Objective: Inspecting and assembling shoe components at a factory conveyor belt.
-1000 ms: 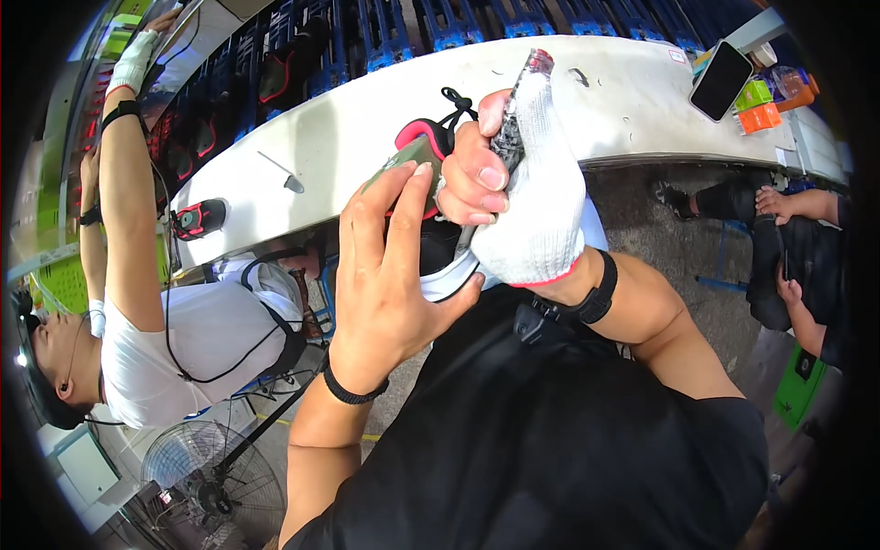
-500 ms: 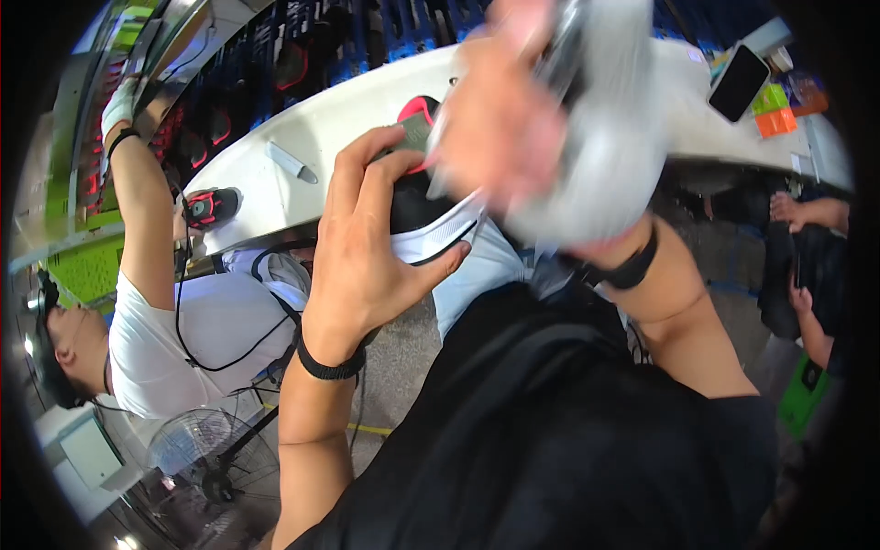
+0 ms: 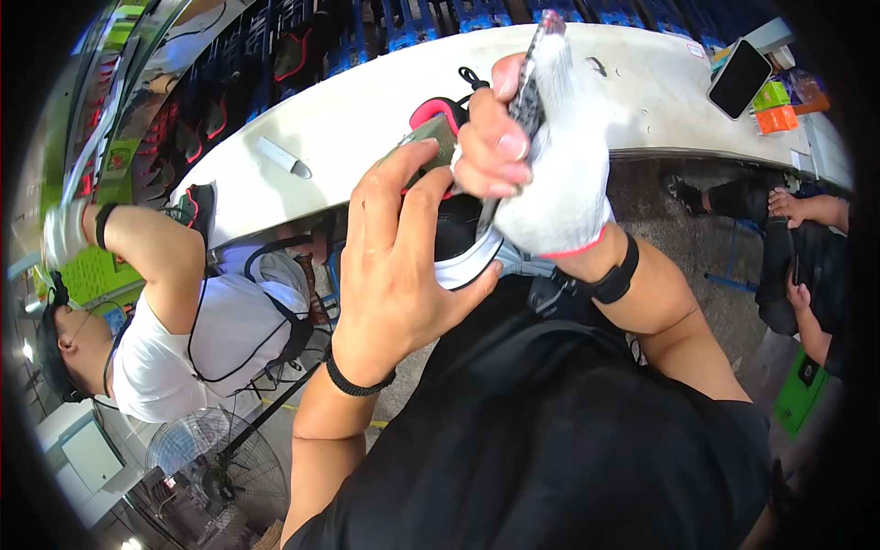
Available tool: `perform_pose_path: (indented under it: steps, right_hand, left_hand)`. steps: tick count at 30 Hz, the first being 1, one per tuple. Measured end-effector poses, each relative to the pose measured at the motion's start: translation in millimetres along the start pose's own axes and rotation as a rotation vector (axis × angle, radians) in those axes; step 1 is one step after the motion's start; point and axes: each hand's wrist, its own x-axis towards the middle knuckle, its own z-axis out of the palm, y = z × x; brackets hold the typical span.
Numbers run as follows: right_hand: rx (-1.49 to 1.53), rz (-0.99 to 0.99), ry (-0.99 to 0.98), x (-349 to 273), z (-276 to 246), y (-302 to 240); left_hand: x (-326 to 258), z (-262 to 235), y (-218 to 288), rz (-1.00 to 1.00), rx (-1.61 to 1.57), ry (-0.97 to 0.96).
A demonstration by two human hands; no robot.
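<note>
My left hand (image 3: 394, 247) is wrapped round a dark shoe with a pink-red collar lining (image 3: 431, 112) and a white sole edge (image 3: 469, 266). Its thumb presses the sole, and its fingers lie over the olive-grey upper. Above the shoe, my right hand (image 3: 559, 174), in a white glove with bare fingertips, grips a slim hand tool with a dark speckled handle (image 3: 528, 101). The tool's grey lower end (image 3: 487, 216) reaches down beside the sole; whether it touches is hard to tell. Part of the shoe is hidden behind my hands.
Ahead curves a white table (image 3: 357, 105) bearing a small whitish bar (image 3: 282, 158). A phone (image 3: 741, 80) and an orange packet (image 3: 775, 119) lie at its right end. At left, a co-worker in a white shirt (image 3: 170, 357) sits beside another shoe (image 3: 197, 206) and a fan (image 3: 215, 463).
My right hand, blurred earlier, now shows clearly, with the tool beside the shoe. My left hand and the shoe have shifted slightly right. The co-worker's gloved hand has come down and left.
</note>
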Motion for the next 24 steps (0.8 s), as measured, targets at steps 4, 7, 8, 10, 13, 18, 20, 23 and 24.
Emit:
perform_pose_path:
  steps: [4, 7, 8, 10, 13, 18, 20, 23, 24]
  right_hand:
    - [-0.023, -0.071, 0.031, -22, 18, 17]
    - [-0.064, -0.19, -0.054, -27, 21, 23]
    - [-0.062, -0.192, -0.055, -27, 18, 23]
    - [-0.025, -0.194, -0.192, -25, 12, 20]
    - [-0.16, -0.02, -0.274, -12, 7, 8]
    - [-1.591, 0.075, -0.138, 13, -19, -70]
    - [-2.308, 0.145, 0.155, 20, -60, -99]
    - [-2.409, 0.181, 0.364, 0, -149, -135]
    - [-2.543, -0.101, 0.364, -13, -170, -143]
  left_hand:
    - [1, 11, 5, 0.005, -0.007, 0.091]
    - [1, 11, 10, 0.014, 0.008, 0.099]
    - [1, 10, 9, 0.015, 0.01, 0.098]
    - [3, 7, 4, 0.079, 0.005, 0.064]
    - [-7, 0, -3, 0.052, 0.0, -0.015]
    - [-12, 0, -20, 0.077, 0.003, 0.07]
    - [-16, 1, -21, 0.067, -0.008, 0.083]
    - [-11, 1, -21, 0.065, -0.005, 0.08]
    - [-9, 1, -20, 0.055, -0.005, 0.085]
